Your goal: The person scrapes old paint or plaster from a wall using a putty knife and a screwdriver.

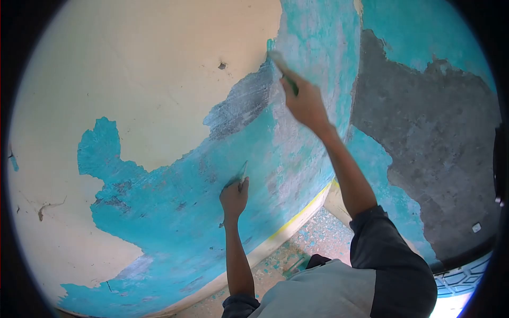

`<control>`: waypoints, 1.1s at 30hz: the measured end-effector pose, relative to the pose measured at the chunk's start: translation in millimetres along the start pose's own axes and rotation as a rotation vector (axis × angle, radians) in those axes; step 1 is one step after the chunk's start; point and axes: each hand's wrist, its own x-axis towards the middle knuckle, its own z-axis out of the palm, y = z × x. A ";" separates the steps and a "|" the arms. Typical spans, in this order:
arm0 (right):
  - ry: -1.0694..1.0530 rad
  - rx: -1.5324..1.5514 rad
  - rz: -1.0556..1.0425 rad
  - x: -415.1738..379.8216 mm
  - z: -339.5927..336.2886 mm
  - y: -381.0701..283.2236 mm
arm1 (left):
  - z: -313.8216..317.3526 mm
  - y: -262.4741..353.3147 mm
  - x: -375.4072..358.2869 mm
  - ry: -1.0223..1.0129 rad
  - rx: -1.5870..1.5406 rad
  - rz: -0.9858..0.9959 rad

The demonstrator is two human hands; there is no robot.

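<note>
My right hand [307,105] is closed round the green handle of a paint scraper [279,62], slightly blurred. The blade's tip meets the ragged edge of the cream paint [159,69], beside a grey bared patch [244,100]. Lower down, my left hand [234,202] grips a second scraper [244,170], whose pointed metal blade angles upward over the turquoise layer [185,196] of the wall. Most of that scraper's handle is hidden in my fist.
Paint flakes litter the floor [318,233] along a pale skirting [297,220] with a yellow line on top. To the right, past the wall's corner, a large dark grey patch [424,127] borders turquoise paint. A small white square [476,228] sits low on it.
</note>
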 end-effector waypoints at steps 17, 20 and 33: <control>0.148 -0.178 -0.090 6.3 18.4 5.0 | -2.8 -1.9 2.0 -0.013 0.005 0.019; 0.067 -0.136 -0.006 22.8 1.6 -9.7 | -4.6 1.6 0.9 -0.036 -0.018 0.003; 0.105 -0.112 -0.004 25.8 2.7 -2.3 | -11.3 0.7 3.1 -0.160 -0.110 -0.059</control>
